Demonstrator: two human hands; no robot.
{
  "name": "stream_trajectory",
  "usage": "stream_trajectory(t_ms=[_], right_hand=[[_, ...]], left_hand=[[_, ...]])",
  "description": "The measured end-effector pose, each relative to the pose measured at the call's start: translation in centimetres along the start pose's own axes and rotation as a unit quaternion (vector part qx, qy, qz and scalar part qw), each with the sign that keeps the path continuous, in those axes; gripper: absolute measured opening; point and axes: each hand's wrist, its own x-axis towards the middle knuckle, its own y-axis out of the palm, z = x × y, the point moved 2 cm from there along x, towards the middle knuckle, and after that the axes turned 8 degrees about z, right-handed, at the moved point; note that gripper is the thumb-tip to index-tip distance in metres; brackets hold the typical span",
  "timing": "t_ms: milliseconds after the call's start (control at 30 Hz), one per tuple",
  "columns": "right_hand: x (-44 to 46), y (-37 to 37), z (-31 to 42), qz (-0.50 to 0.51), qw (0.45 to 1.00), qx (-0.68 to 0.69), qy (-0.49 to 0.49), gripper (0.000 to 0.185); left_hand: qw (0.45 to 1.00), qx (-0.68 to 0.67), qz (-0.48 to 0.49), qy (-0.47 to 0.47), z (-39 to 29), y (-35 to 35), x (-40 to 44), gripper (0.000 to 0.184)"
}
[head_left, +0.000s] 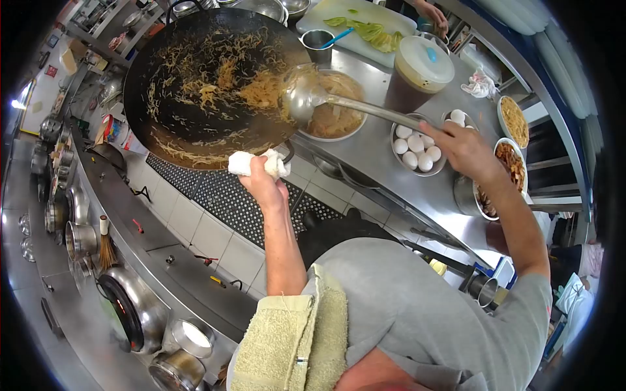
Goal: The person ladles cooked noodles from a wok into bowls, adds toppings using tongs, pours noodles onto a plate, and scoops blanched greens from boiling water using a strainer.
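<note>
My left hand (264, 188) is closed round a folded white cloth (241, 163), pressed against the rim and loop handle of a large dark wok (189, 114). The wok is tilted towards the counter, with thin browned shreds (208, 85) spread over its inside and heaped near the right rim. In my right hand (466, 150) is a long-handled metal ladle (385, 115). Its bowl sits at the wok's right edge, partly over a round dish (336, 130) of the same brownish food on the counter. The ladle hides part of both.
A bowl of white eggs (417, 153), a lidded container of dark liquid (417, 72) and a cutting board (352, 23) with green leaves share the steel counter (375, 169). Another person's hand (433, 16) is at the top. A stove counter (150, 215) with pots runs along the left.
</note>
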Motion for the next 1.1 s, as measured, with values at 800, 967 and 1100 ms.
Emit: stream_trajectory(t_ms=[800, 967, 1100], right_hand=[[9.5, 9.2, 4.4, -0.098, 0.961, 0.256, 0.029, 0.052], [2.4, 5.8, 0.9, -0.034, 0.988, 0.137, 0.063, 0.049], [-0.3, 4.9, 0.5, -0.039, 0.987, 0.131, 0.088, 0.049]], left_hand=[[0.998, -0.007, -0.024, 0.064, 0.3, 1.2, 0.5, 0.020], [0.999, -0.019, -0.003, 0.048, 0.5, 1.5, 0.8, 0.024], [0.998, -0.019, -0.008, 0.054, 0.8, 1.3, 1.2, 0.024]])
